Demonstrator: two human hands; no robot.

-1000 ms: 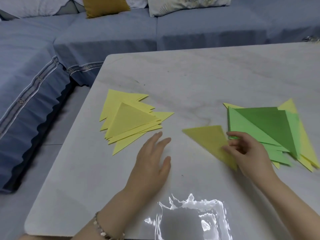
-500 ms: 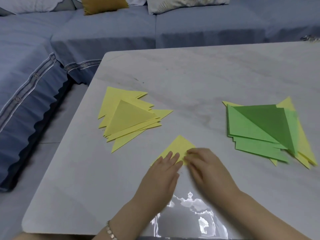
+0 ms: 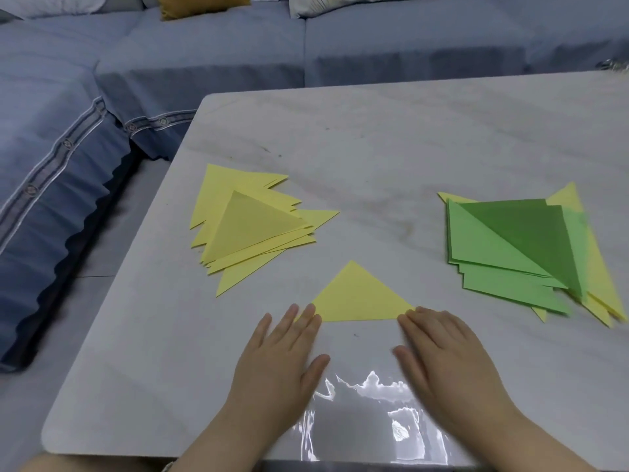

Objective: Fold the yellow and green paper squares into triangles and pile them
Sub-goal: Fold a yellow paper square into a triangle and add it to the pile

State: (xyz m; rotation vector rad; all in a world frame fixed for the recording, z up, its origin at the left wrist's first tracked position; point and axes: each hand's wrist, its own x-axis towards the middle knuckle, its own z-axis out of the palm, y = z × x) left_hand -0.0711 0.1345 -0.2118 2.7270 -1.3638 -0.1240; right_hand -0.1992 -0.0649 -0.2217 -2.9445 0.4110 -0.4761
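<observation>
Flat, unclenched left hand (image 3: 282, 359) and right hand (image 3: 449, 366) are being pressed on the base corners of the folded yellow paper triangle (image 3: 357, 298) between them; light, slippery, probably best pinched edgewise.

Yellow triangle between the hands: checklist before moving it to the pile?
1. Triangle lies flat on the table: ok.
2. Left hand fingers straight, on its left corner: ok.
3. Right hand fingers straight, at its right corner: ok.
4. Crease pressed sharp: cannot tell.
5. Bare table between triangle and yellow pile: ok.
6. Pile edges squared: not ok, fanned out.
</observation>
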